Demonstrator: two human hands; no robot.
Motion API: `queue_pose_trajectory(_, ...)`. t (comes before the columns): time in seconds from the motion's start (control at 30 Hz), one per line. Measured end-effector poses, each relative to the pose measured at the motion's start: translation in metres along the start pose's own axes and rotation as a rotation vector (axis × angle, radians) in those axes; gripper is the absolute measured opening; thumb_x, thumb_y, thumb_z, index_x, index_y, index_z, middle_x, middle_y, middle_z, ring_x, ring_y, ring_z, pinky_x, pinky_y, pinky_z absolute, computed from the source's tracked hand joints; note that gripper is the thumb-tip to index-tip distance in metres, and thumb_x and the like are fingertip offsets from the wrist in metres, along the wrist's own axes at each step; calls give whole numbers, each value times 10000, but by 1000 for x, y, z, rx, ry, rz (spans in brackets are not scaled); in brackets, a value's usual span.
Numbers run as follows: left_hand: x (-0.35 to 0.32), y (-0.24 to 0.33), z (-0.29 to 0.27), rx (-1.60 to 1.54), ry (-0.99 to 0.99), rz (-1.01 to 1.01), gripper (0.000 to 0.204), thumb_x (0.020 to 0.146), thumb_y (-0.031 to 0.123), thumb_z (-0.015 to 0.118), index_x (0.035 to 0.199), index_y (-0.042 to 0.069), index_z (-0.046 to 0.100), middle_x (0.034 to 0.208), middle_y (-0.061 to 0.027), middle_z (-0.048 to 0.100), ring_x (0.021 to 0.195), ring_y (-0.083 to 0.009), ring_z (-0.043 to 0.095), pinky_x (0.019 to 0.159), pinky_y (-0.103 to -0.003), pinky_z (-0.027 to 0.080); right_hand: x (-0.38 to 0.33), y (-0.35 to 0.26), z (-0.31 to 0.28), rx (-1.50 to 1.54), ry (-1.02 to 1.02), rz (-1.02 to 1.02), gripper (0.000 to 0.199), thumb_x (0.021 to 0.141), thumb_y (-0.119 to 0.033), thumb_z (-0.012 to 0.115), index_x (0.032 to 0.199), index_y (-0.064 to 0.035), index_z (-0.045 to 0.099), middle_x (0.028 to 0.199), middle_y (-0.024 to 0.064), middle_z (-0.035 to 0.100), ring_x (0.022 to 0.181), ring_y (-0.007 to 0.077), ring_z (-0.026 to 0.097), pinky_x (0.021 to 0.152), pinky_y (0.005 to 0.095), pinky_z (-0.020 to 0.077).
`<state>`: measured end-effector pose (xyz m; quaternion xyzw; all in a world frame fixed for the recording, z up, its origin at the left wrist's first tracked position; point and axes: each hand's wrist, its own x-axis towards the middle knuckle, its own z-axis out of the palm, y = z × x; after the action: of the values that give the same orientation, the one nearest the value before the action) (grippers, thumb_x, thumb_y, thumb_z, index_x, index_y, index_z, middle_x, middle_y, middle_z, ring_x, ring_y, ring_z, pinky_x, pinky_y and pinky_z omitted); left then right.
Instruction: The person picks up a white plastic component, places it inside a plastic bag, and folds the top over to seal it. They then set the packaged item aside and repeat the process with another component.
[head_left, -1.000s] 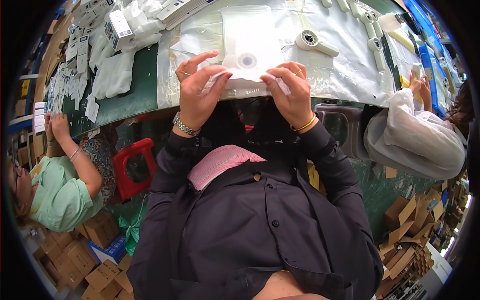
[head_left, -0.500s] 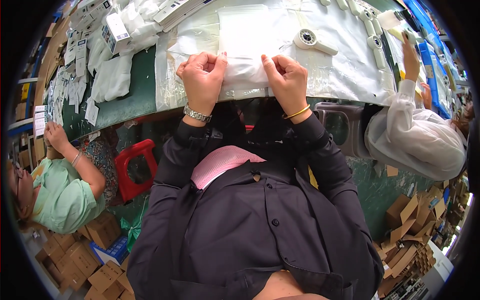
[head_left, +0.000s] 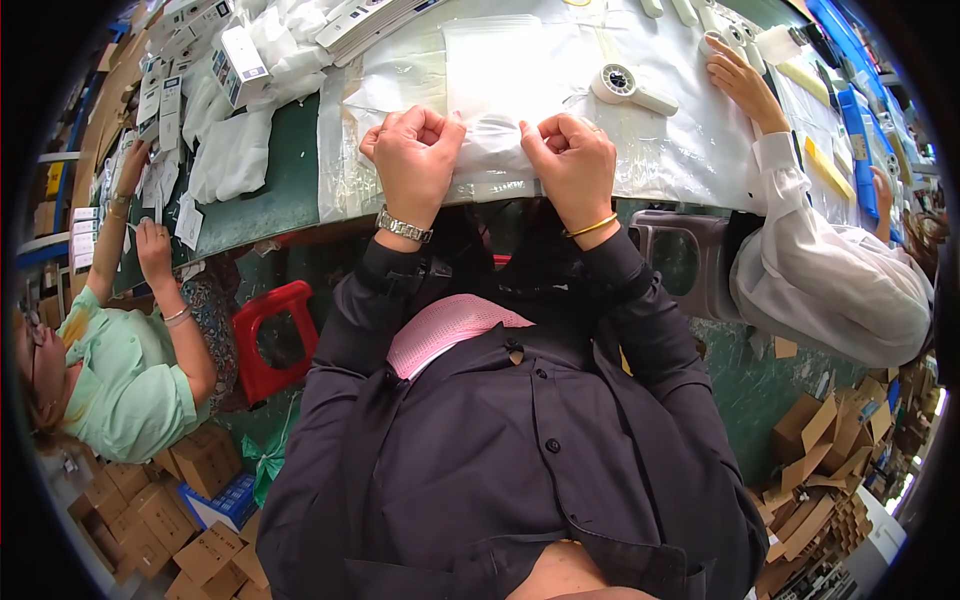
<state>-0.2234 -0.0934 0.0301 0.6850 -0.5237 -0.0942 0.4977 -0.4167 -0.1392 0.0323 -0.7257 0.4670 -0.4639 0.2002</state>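
A translucent white plastic bag [head_left: 492, 150] lies in front of me, its near edge pinched at both corners. My left hand [head_left: 414, 152], with a metal watch at the wrist, is closed on the left corner. On the right corner my right hand [head_left: 570, 158] is closed too, a yellow bangle at its wrist. Beyond the held edge, a stack of flat white bags [head_left: 492, 60] lies on the table. A white handheld fan [head_left: 634, 88] with a round dark-centred head rests to the right of my right hand.
Plastic sheeting covers my part of the green table [head_left: 262, 205]. At the left are white boxes [head_left: 238, 65], wrapped white pouches [head_left: 230, 155] and a co-worker's hands [head_left: 153, 250]. To the right, another co-worker's hand [head_left: 745, 85] touches a row of white fans. A red stool [head_left: 275, 340] stands at the left.
My left hand has shifted slightly right; both hands keep their pinch on the bag. The right co-worker's hand has reached left to the fans, and the left co-worker's arm has stretched forward.
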Motion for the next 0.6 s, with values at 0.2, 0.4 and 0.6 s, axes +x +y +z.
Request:
queue_pose_trajectory(0.2,-1,-2,-1,40,24,28,283,890,275,840,721,108,686,641,23,650,724,-139,602,924,-367,354,-3,1,0,-24,11,-19,193,875,-179,849,807,-61,713,584,8,567,547,164,524,620,348,447)
queue_pose_trajectory(0.4,1,0,2,-158,161,-57,235,889,294,849,978,128,710,804,26,695,826,-179,621,1003,-404,347,-10,-4,-3,241,159,116,105,947,-66,802,978,-35,707,603,-50,524,544,31,448,545,241,361)
queue_pose_trajectory(0.6,-5,21,-6,116,115,234,394,880,319,859,1163,117,675,1016,-32,690,962,-242,630,959,-415,403,-13,6,-4,426,211,146,96,1006,-17,740,1082,-15,681,634,-77,519,578,-19,425,536,187,309)
